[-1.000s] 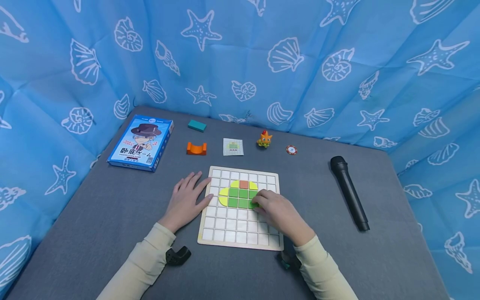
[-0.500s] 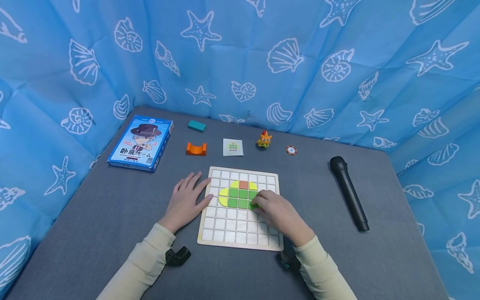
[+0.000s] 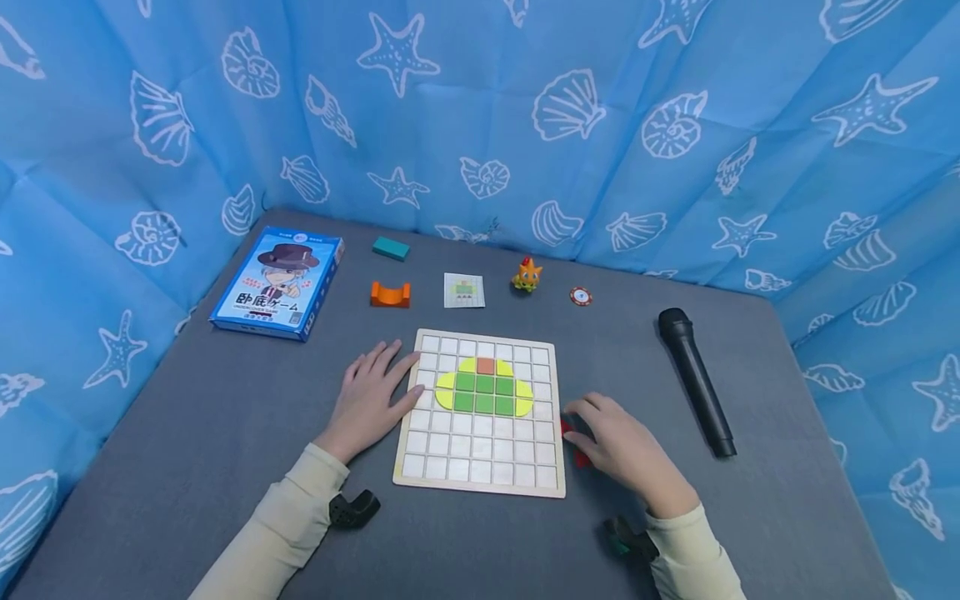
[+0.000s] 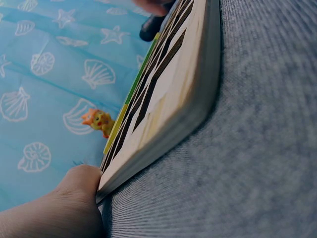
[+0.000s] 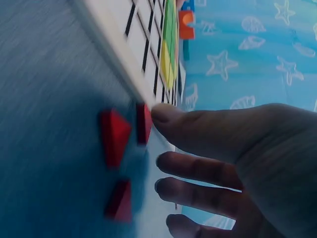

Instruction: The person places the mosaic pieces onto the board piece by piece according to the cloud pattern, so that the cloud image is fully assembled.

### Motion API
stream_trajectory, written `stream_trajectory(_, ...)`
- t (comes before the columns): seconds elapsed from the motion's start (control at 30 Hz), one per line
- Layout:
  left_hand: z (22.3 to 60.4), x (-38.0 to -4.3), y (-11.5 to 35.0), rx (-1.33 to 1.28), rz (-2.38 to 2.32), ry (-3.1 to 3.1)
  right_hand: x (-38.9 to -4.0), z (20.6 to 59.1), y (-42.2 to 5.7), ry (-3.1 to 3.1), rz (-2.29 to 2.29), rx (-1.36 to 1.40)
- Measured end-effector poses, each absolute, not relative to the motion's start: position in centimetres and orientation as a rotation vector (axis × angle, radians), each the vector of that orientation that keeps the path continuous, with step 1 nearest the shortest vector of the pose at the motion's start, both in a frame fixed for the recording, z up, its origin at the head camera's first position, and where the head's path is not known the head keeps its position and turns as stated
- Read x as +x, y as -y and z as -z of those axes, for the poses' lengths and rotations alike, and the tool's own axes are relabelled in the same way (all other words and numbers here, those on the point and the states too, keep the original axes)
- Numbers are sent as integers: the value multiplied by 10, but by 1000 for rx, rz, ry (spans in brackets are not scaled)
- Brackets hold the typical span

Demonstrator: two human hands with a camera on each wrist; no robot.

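Observation:
The wooden grid board (image 3: 480,487) lies flat on the table. On it, green squares (image 3: 484,385) form two rows, with yellow rounded pieces (image 3: 446,392) at both ends and an orange-brown square (image 3: 486,366) on top between two more yellow pieces. My left hand (image 3: 367,404) rests beside the board, fingers spread, its thumb and index finger at the left edge. Off the right edge, my right hand (image 3: 626,446) hovers over red triangular pieces (image 5: 116,138), three of them showing in the right wrist view. Its fingers stand apart, the thumb near one red piece, nothing visibly gripped.
Behind the board lie a pattern card (image 3: 463,291), an orange arch block (image 3: 391,295), a teal block (image 3: 391,247), a small toy figure (image 3: 527,275) and a poker chip (image 3: 581,297). A blue game box (image 3: 276,283) is at left, a black microphone (image 3: 697,383) at right.
My right hand has left the board's right-hand green square and moved right to the red pieces. A yellow end at the pattern's lower right now shows. The left hand stays put.

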State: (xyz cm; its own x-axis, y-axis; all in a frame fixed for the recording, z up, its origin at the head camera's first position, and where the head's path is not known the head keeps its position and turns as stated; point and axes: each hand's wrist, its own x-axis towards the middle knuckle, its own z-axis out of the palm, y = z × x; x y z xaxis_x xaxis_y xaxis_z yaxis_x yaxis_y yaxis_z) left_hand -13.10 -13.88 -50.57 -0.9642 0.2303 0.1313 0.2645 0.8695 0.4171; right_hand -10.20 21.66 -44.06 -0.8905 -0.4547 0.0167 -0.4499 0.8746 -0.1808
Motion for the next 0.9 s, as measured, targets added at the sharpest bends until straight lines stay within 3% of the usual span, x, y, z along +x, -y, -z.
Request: stream_trajectory(0.9,505,-132,140,-391,659,2971,-109,454,-221,-3058,286,-595)
